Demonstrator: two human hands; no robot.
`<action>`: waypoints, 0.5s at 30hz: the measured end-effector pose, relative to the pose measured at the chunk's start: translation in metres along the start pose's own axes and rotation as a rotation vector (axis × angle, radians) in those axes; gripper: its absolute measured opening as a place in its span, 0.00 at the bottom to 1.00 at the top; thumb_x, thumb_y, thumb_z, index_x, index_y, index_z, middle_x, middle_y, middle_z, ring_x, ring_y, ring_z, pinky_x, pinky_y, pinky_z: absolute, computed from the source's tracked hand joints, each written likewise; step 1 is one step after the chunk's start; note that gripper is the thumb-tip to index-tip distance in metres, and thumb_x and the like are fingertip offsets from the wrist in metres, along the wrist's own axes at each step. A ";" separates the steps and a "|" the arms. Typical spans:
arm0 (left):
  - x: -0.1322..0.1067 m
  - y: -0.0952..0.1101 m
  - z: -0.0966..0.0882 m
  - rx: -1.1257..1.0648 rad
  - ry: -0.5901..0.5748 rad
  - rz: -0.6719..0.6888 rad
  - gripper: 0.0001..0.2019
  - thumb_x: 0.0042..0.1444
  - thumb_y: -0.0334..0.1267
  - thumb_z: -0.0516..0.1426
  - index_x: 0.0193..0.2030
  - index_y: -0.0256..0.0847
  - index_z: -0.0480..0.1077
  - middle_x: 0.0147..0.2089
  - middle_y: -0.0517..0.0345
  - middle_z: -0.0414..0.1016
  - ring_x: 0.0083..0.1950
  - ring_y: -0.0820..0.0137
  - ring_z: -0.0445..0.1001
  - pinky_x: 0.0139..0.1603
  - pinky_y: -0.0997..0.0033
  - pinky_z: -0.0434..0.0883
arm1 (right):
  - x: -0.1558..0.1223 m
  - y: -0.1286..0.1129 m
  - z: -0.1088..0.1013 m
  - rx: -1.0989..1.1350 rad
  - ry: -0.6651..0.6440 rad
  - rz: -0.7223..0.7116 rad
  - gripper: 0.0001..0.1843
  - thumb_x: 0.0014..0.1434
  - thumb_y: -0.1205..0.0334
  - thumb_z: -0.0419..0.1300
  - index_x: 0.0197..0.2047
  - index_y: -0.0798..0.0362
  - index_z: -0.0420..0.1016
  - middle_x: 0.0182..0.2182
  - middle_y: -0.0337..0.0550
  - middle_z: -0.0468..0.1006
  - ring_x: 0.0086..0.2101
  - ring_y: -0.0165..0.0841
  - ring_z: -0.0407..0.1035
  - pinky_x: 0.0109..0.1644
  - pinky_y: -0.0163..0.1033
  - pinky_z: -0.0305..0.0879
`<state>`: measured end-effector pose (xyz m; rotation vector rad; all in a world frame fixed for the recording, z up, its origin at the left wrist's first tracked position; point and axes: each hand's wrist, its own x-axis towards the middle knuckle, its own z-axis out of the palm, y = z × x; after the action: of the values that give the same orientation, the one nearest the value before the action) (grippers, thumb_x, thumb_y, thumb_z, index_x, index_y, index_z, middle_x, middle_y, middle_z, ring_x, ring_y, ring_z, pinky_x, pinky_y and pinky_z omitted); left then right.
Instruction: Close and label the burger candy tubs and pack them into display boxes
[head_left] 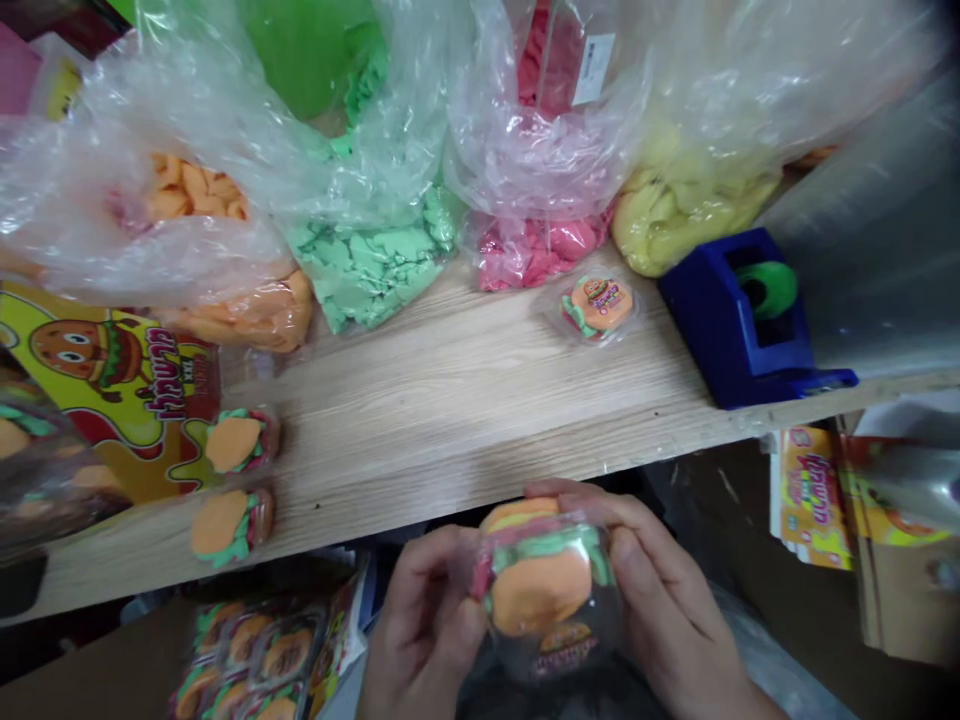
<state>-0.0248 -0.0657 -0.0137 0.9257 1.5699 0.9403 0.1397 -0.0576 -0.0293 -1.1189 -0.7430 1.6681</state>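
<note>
My left hand (pixel 431 625) and my right hand (pixel 660 590) grip the two sides of a clear plastic clamshell pack, just off the table's front edge. Inside the pack shows a burger-shaped marshmallow (pixel 541 590), with orange bun pieces and green, red and yellow layers. A printed burger label sits on the pack's lower part. Whether the lid is fully closed I cannot tell. On the table ahead lies another labelled burger pack (pixel 598 305). Two burger pieces in clear packs, an upper one (pixel 236 442) and a lower one (pixel 223 527), lie at the left.
Plastic bags of orange (pixel 247 310), green (pixel 375 270), red (pixel 532 250) and yellow (pixel 667 215) pieces line the table's back. A blue tape dispenser (pixel 739 325) stands right. A printed display box (pixel 112 380) is left. Below are a box of packs (pixel 247 665) and printed cartons (pixel 814 495).
</note>
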 end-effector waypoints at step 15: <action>0.015 -0.053 -0.006 0.192 -0.374 -0.167 0.07 0.58 0.38 0.52 0.32 0.43 0.70 0.31 0.60 0.67 0.34 0.71 0.68 0.36 0.76 0.65 | -0.015 0.053 -0.025 -0.362 0.071 0.140 0.09 0.59 0.60 0.55 0.36 0.47 0.78 0.40 0.44 0.71 0.44 0.35 0.68 0.48 0.38 0.64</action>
<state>-0.0384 -0.0735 -0.0667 1.0196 1.4033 0.4708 0.1444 -0.0911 -0.0797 -1.5050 -0.9652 1.6376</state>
